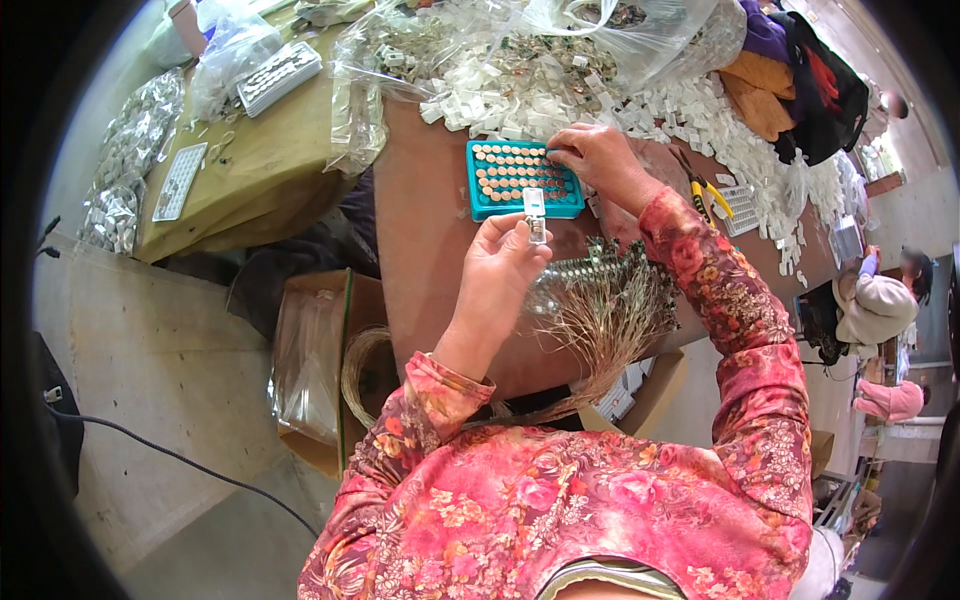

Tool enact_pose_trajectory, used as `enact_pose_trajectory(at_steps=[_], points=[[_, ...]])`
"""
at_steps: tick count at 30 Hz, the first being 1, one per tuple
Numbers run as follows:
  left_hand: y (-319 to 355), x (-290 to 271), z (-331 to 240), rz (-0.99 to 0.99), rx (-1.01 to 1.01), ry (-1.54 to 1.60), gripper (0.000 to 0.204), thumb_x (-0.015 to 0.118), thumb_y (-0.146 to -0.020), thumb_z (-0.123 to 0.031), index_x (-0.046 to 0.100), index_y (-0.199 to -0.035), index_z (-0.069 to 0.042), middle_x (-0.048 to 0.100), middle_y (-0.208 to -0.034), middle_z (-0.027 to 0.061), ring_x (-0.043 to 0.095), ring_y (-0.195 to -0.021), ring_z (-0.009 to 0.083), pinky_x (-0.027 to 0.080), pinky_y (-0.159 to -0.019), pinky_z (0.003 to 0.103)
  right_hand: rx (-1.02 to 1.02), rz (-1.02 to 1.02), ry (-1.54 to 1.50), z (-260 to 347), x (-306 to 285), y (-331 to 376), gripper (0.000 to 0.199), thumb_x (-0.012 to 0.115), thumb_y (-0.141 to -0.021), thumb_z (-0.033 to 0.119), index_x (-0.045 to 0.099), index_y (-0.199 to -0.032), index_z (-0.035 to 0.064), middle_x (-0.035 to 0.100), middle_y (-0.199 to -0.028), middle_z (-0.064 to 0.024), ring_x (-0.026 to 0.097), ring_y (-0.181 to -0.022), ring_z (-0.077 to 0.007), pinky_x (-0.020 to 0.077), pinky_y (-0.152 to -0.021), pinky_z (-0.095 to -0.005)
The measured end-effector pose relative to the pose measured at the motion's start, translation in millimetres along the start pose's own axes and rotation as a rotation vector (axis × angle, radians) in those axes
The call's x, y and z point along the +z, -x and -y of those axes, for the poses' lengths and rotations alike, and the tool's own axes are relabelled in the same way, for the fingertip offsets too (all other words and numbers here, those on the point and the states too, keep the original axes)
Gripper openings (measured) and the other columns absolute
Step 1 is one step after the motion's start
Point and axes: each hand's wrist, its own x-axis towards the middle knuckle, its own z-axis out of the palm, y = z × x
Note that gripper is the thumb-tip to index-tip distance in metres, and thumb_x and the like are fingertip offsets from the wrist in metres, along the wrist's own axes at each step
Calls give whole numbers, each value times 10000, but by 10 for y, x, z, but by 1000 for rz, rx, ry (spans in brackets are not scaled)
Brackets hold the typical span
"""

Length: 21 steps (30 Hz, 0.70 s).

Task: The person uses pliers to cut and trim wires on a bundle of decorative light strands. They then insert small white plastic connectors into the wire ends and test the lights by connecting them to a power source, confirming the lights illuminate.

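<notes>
My left hand (503, 262) pinches a small white plastic case (536, 218) upright between thumb and fingers. Its pale flap stands up, and a metallic part shows in the lower half. Just beyond it lies a teal tray (545, 211) with rows of round, flat, coppery button cells (500, 172). Over the tray's far right corner is my right hand (597, 160), its fingertips bent together at the end of the top row. Whatever those fingers may hold is hidden.
White plastic pieces (480, 95) heap across the table's far side. Yellow-handled pliers (708, 200) lie right, beside a white tray (740, 208). Thin wires with small boards (610, 310) spread near me. An open carton (335, 350) stands left. Other people (875, 305) sit far right.
</notes>
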Motion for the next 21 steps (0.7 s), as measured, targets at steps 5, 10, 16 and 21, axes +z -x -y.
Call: enact_pose_trajectory(at_steps=[5, 10, 16, 21], points=[[-3, -16, 3, 4, -9, 12, 171, 604, -965, -139, 534, -1098, -57, 638, -1015, 87, 637, -900, 139, 551, -792, 244, 64, -21, 9, -34, 64, -3, 102, 685, -818, 109, 716, -893, 47, 693, -852, -123, 679, -770, -274, 535, -702, -353], [-4, -2, 3, -29, 19, 11, 177, 608, -963, -139, 534, -1100, -56, 634, -1021, 77, 637, -906, 143, 552, -797, 256, 99, -67, -112, 311, -271, -9, 133, 717, -792, 126, 712, -884, 30, 684, -807, -124, 670, -728, -253, 522, -671, -342], [18, 13, 26, 55, 23, -58, 182, 607, -964, -141, 534, -1106, -53, 635, -1034, 68, 638, -901, 145, 550, -807, 272, -63, -82, -194, 1004, -504, 484, 87, 705, -809, 97, 661, -857, 40, 649, -790, -102, 664, -697, -265, 531, -618, -337], [46, 25, 41, 122, 36, -90, 151, 590, -972, -116, 548, -1105, -60, 642, -1038, 56, 643, -867, 143, 551, -781, 276, -45, -163, -179, 1162, -339, 680, 73, 680, -813, 60, 633, -867, 45, 628, -790, -107, 654, -739, -308, 531, -614, -374]])
